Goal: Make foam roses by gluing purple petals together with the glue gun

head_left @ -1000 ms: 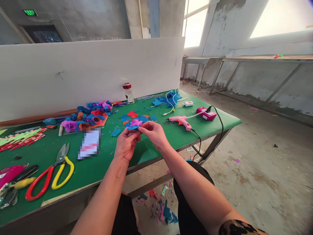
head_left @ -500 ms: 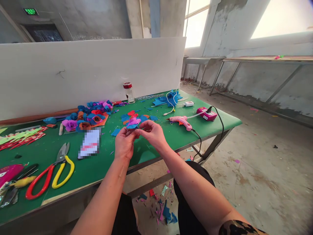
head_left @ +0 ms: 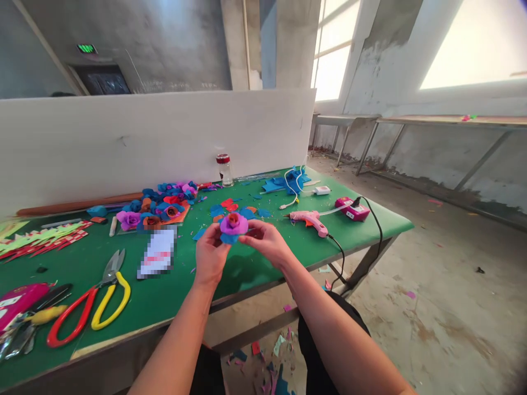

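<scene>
A paper flower (head_left: 233,225), orange at its centre with purple petals and blue ones beneath, is held between both hands above the table's front part. My left hand (head_left: 211,255) grips it from the left, its fingertips partly hidden behind the petals. On the other side my right hand (head_left: 265,241) pinches the lower blue petals with thumb and fingers. Cut blue, red and orange paper petals (head_left: 230,205) lie on the green table just beyond. To the right of them rests a pink glue gun (head_left: 310,220) on its side.
Finished paper flowers (head_left: 160,206) are heaped at the left back. Red-and-yellow-handled shears (head_left: 93,302) lie front left. A lidded glass jar (head_left: 225,171) stands before the white board (head_left: 164,137). The glue gun's cord runs near a magenta power box (head_left: 352,209).
The flower has tipped so its orange centre now faces me, and both hands have shifted with it. The whole view has tilted upward, so the table sits lower.
</scene>
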`<state>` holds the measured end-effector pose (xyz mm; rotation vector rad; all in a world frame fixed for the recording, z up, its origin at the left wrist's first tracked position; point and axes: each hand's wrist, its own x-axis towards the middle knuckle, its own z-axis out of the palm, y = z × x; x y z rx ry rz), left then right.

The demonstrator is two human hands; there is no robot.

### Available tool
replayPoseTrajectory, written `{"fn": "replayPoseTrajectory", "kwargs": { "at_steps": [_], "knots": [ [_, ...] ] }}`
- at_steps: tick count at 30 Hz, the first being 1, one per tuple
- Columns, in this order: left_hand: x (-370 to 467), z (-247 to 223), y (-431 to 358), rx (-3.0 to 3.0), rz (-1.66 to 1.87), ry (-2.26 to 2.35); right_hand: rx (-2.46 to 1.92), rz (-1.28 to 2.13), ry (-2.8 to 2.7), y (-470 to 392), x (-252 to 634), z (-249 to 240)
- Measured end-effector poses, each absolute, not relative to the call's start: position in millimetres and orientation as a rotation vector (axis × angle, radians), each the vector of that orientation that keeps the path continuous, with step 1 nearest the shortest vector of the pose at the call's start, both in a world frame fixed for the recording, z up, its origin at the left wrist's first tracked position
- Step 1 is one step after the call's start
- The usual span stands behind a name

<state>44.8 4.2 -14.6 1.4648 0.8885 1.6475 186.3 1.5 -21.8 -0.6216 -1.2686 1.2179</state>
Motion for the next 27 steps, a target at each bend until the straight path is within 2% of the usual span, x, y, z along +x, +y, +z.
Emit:
{"fn": "replayPoseTrajectory", "kwargs": {
  "at_steps": [5, 14, 18, 27],
  "knots": [
    [35.0, -16.0, -4.1, 1.757, 1.715, 0.971, -0.456, 1.078, -1.304, -0.9, 179.1, -22.9],
    [51.5, -9.9, -18.2, 2.328, 2.028, 1.266, -0.422, 1.285, -0.918, -3.8, 161.3, -24.0],
    [60.3, -11.5, -15.2, 2.302, 1.905, 1.392, -0.379, 1.444, -0.733, 2.7, 156.9, -31.2],
    [59.6, -12.7, -17.1, 2.229, 1.655, 1.106, -0.416, 1.451, -0.61, 14.0, 170.3, -36.1]
  ]
}}
